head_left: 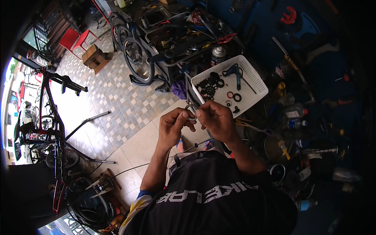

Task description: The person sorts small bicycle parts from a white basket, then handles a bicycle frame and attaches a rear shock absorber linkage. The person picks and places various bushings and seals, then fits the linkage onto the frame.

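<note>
Above the tiled floor, I hold a thin grey metal ring (191,107), perhaps a bearing, between both hands. My left hand (171,126) pinches its left side with thumb and fingers. On the other side, the thumb and curled fingers of my right hand (216,120) grip it, and part of the ring is hidden behind the fingertips. Just beyond my right hand is a white perforated plastic basket (256,78). Inside lie several small black parts (207,87), a black ring (237,97), a reddish ring (230,94) and a blue gun-shaped tool (237,76).
A spray can (218,54) stands behind the basket, near a cluttered tool cart (176,58). Bottles (295,112) and tools crowd the right side. Bicycle wheels (139,62) stand ahead; at left a bicycle frame (58,121) is held up. Red chairs (69,39) are farther back.
</note>
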`<state>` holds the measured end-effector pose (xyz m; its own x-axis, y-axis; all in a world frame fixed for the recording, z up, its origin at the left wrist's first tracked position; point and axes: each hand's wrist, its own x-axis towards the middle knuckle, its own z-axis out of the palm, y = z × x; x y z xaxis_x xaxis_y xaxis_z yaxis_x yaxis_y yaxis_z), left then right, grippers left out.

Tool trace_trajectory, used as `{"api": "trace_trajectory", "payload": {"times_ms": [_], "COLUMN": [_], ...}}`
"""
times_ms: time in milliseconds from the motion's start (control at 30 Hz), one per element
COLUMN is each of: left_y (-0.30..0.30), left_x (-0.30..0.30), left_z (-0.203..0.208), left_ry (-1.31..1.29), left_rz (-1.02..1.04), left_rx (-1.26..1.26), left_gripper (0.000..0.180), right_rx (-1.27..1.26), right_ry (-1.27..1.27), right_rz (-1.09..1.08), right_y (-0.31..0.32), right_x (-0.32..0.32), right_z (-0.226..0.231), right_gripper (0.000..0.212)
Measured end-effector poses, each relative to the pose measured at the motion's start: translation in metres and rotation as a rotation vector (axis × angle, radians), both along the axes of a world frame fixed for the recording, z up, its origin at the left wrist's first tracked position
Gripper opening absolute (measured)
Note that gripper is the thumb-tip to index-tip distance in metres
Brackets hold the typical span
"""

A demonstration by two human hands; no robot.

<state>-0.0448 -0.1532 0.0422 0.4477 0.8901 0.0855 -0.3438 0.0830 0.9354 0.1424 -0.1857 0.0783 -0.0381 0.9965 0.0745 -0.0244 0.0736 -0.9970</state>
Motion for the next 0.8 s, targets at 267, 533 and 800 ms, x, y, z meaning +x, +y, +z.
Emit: {"api": "trace_trajectory", "payload": {"times_ms": [267, 533, 800], "left_y": [-0.007, -0.008, 0.01], "left_x": [0.013, 0.009, -0.003], "left_z": [0.008, 0.02, 0.031], "left_ry": [0.011, 0.3, 0.553], "left_rz": [0.165, 0.241, 0.113], "left_rx": [-0.021, 0.149, 0.292], "left_gripper": [0.028, 0.03, 0.025], "right_rx": [0.009, -0.018, -0.098], "right_ry": [0.104, -0.017, -0.02], "right_rz": [0.005, 0.03, 0.181], "right_y": [0.005, 0.002, 0.015], "right_x": [-0.003, 0.002, 0.012], "right_z": [-0.012, -0.007, -0.015], "right_gripper": [0.017, 0.023, 0.043]}}
